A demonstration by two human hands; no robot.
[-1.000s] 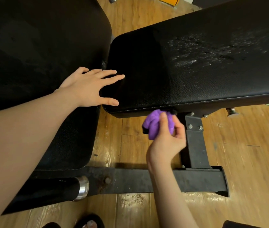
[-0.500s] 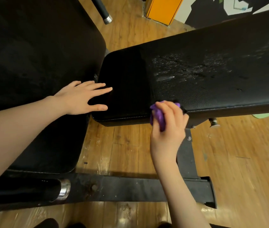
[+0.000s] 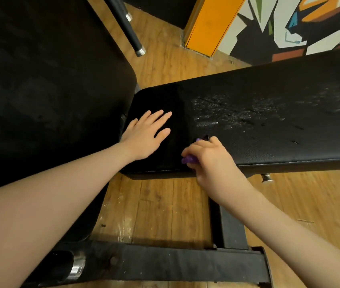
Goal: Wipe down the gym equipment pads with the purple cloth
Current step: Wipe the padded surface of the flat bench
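A long black bench pad runs from the centre to the right, with a damp, shiny patch on its top. My right hand grips the bunched purple cloth and holds it against the pad's top near the front edge. Only small bits of the cloth show under the fingers. My left hand lies flat with straight fingers on the pad's left end. A second, larger black pad fills the left side.
The black steel frame of the bench lies across the wooden floor below. A chrome-capped bar slants at the top. An orange post and a painted wall stand behind. A bolt knob sticks out under the pad.
My right hand has lifted the cloth from under the pad's front edge onto its top. My left hand has slid further onto the pad's end. The view has tilted up.
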